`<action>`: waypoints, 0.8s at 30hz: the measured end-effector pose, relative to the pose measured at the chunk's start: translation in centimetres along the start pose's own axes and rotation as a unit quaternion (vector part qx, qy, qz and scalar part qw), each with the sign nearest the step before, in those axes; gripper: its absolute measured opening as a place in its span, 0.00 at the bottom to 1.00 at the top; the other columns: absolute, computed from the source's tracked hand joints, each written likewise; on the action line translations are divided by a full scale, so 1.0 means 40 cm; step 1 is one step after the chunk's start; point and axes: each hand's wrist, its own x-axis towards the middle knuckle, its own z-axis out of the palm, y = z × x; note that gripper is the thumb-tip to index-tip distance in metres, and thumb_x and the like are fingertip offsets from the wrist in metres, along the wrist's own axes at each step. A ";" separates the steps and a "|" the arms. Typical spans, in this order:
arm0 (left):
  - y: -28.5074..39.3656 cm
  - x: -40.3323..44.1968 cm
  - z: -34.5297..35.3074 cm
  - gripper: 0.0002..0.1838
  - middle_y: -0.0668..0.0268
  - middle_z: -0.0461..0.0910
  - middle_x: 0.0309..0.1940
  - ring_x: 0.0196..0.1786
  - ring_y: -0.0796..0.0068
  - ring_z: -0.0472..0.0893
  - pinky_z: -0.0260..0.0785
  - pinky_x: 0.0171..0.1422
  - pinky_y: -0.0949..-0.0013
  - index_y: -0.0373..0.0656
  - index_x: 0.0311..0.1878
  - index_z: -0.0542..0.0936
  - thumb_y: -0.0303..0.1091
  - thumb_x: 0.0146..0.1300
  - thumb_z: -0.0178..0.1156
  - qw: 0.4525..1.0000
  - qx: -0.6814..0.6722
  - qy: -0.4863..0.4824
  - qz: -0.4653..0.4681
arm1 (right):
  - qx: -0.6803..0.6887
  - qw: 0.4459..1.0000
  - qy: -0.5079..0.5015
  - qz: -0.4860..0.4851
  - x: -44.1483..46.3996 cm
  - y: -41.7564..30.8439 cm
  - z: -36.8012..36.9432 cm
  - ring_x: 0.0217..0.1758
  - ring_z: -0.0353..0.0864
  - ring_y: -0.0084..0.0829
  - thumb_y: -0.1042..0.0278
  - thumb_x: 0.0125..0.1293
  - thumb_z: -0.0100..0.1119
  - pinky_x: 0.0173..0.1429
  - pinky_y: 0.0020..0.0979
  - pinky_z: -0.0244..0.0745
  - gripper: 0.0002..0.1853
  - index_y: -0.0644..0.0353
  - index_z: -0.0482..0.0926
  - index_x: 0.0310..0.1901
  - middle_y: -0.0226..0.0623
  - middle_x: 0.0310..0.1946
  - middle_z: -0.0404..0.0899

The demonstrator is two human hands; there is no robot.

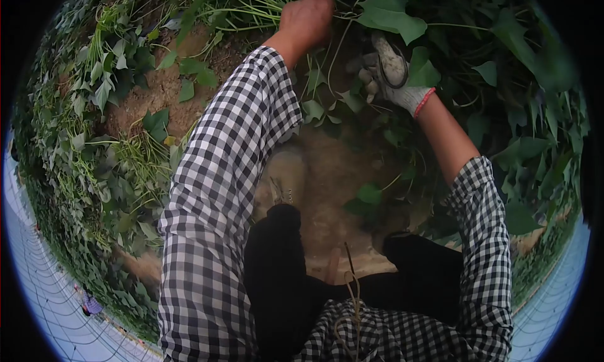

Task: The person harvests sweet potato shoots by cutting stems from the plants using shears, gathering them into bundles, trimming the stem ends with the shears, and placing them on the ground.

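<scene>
My left hand, bare, is closed at the top middle around a bundle of long green stems that fans out to its left. To its right, my right hand wears a pale knitted glove with a red cuff edge. Its fingers are curled, and a thin dark curved piece lies against the glove; what the fingers hold is unclear. Broad green leaves hang just above the gloved hand and partly cover it.
Cut stems and leafy vines lie on the left, with dense foliage on the right. Bare brown soil shows between my legs. My shoe is below my left forearm. Far off at the lower left is a person.
</scene>
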 end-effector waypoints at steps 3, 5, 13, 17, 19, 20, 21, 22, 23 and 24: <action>0.008 0.031 0.013 0.13 0.59 0.83 0.40 0.44 0.59 0.83 0.76 0.44 0.60 0.43 0.41 0.79 0.31 0.51 0.62 0.999 -0.009 -0.012 -0.046 | 0.036 0.999 -0.021 0.017 0.009 -0.014 0.023 0.18 0.71 0.28 0.32 0.67 0.41 0.25 0.36 0.73 0.31 0.58 0.71 0.43 0.32 0.22 0.74; 0.016 0.048 0.030 0.12 0.60 0.83 0.39 0.44 0.59 0.83 0.76 0.44 0.60 0.43 0.41 0.80 0.32 0.51 0.62 0.997 -0.008 -0.010 -0.082 | 0.052 0.999 0.002 0.010 0.008 -0.019 0.049 0.18 0.72 0.29 0.32 0.67 0.41 0.26 0.36 0.73 0.30 0.57 0.71 0.38 0.32 0.22 0.74; 0.051 0.082 0.064 0.11 0.61 0.84 0.39 0.43 0.60 0.84 0.77 0.43 0.61 0.45 0.39 0.82 0.36 0.52 0.62 0.983 -0.005 -0.008 -0.186 | 0.015 0.998 0.013 -0.064 0.026 -0.004 0.027 0.18 0.69 0.27 0.31 0.64 0.47 0.26 0.32 0.71 0.31 0.57 0.70 0.37 0.34 0.23 0.72; 0.042 0.081 0.067 0.11 0.61 0.84 0.38 0.43 0.60 0.84 0.77 0.42 0.61 0.46 0.37 0.83 0.38 0.52 0.62 0.979 -0.007 -0.007 -0.205 | -0.096 0.990 0.066 -0.083 0.000 -0.016 0.045 0.16 0.66 0.24 0.33 0.67 0.44 0.22 0.29 0.68 0.34 0.65 0.73 0.42 0.31 0.19 0.69; 0.039 0.078 0.065 0.11 0.62 0.84 0.38 0.43 0.61 0.84 0.77 0.42 0.61 0.46 0.37 0.84 0.39 0.52 0.63 0.978 -0.007 -0.008 -0.208 | -0.128 0.987 0.061 -0.073 0.002 -0.018 0.038 0.15 0.65 0.24 0.34 0.67 0.44 0.21 0.29 0.68 0.34 0.67 0.74 0.41 0.31 0.18 0.68; 0.039 0.076 0.063 0.11 0.62 0.84 0.38 0.43 0.61 0.84 0.77 0.42 0.61 0.46 0.36 0.84 0.40 0.52 0.63 0.978 -0.008 -0.010 -0.209 | -0.144 0.985 0.059 -0.068 0.002 -0.016 0.032 0.15 0.65 0.24 0.35 0.67 0.44 0.20 0.29 0.68 0.34 0.67 0.75 0.40 0.30 0.17 0.68; 0.038 0.070 0.060 0.11 0.62 0.84 0.38 0.43 0.61 0.84 0.77 0.42 0.61 0.46 0.36 0.84 0.40 0.52 0.63 0.978 -0.007 -0.011 -0.209 | -0.153 0.984 0.051 -0.076 0.004 -0.015 0.026 0.14 0.66 0.25 0.35 0.67 0.44 0.20 0.30 0.69 0.33 0.66 0.75 0.37 0.32 0.17 0.69; 0.038 0.067 0.056 0.11 0.62 0.84 0.38 0.43 0.61 0.84 0.77 0.41 0.61 0.47 0.36 0.84 0.41 0.52 0.63 0.978 -0.006 -0.012 -0.209 | -0.161 0.982 0.044 -0.085 0.006 -0.013 0.021 0.13 0.67 0.26 0.35 0.67 0.44 0.19 0.31 0.70 0.33 0.65 0.75 0.34 0.33 0.17 0.70; 0.036 0.059 0.047 0.11 0.62 0.84 0.38 0.43 0.61 0.84 0.77 0.41 0.61 0.47 0.36 0.85 0.41 0.52 0.63 0.978 -0.005 -0.015 -0.208 | -0.170 0.980 0.036 -0.094 0.005 -0.014 0.020 0.13 0.68 0.28 0.35 0.67 0.45 0.18 0.32 0.71 0.33 0.64 0.75 0.31 0.34 0.17 0.70; 0.037 0.051 0.040 0.11 0.62 0.84 0.38 0.43 0.61 0.84 0.77 0.41 0.61 0.47 0.35 0.85 0.42 0.53 0.63 0.978 -0.002 -0.022 -0.207 | -0.184 0.978 0.045 -0.093 0.000 -0.015 0.016 0.14 0.69 0.27 0.34 0.67 0.44 0.19 0.31 0.71 0.33 0.65 0.76 0.31 0.35 0.17 0.71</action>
